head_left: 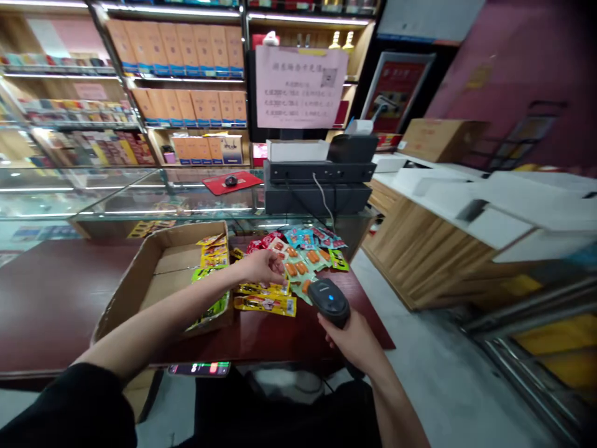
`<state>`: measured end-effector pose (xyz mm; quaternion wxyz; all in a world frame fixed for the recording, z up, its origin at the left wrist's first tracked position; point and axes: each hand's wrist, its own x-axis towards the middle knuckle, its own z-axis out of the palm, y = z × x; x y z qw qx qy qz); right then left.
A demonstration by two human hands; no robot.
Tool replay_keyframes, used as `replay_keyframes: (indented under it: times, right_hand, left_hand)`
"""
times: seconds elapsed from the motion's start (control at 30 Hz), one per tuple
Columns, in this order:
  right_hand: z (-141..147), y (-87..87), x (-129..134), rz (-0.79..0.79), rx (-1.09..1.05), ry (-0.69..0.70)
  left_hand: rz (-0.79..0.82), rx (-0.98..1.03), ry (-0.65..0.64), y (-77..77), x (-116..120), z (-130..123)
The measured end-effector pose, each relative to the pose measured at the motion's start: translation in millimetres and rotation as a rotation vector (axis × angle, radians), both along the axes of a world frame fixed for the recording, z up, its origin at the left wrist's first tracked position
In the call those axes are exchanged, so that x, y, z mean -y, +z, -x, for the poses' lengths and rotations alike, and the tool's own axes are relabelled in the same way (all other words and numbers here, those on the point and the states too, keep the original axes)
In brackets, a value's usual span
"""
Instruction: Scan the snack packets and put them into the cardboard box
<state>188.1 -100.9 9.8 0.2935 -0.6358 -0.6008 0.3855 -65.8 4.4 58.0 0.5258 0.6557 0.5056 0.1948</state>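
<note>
My right hand (355, 339) is wrapped round the handle of a black barcode scanner (329, 298), which has a small blue light on its top. The scanner's head is beside the pale green snack packets (298, 269) with orange-brown pieces. My left hand (262, 266) reaches over the pile with its fingers curled together; whatever is between them is hidden. Just below that hand, yellow snack packets (265, 304) lie on the dark red table (298, 339). Red packets (263, 241), blue packets (301, 237) and one green packet (339, 260) make up the far side of the pile.
Left of the pile stands an open cardboard box (161, 264) with yellow and green packets along its right side. A phone (199, 369) lies at the table's near edge. Behind are a glass counter (186, 193), a black register (319, 193) and a red mouse pad (245, 182).
</note>
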Motion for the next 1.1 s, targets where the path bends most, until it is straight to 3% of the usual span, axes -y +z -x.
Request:
replay_keyframes:
  times: [0.1, 0.23, 0.37, 0.53, 0.67, 0.9, 1.0, 1.1]
  right_hand:
    - [-14, -6.1, 4, -0.013, -0.004, -0.048]
    - [-26, -15.8, 8, -0.037, -0.022, -0.086]
    - [-32, -17.9, 9, -0.044, -0.013, -0.097]
    - [-30, -16.4, 7, -0.056, -0.011, -0.089]
    - [-26, -13.8, 5, -0.063, -0.004, -0.077]
    - [-25, -14.8, 3, -0.051, -0.015, -0.088]
    - [-27, -17.6, 3, -0.05, -0.03, -0.087]
    - [-28, -18.8, 4, -0.052, -0.035, -0.086]
  left_hand:
    - [-0.108, -0.054, -0.128, -16.2, -15, -39]
    - [-0.419, -0.284, -0.281, -35.2, -21, -69]
    - [-0.715, -0.43, -0.44, -55.1, -20, -72]
    - [-0.844, -0.529, -0.65, -76.5, -21, -67]
    - [-0.856, -0.535, -0.653, -77.5, -21, -67]
    - [-0.825, -0.568, -0.618, -63.5, -12, -74]
    - [-0.748, -0.412, -0.435, -61.0, -15, -73]
    - [-0.537, -0.183, -0.149, -60.4, -26, -70]
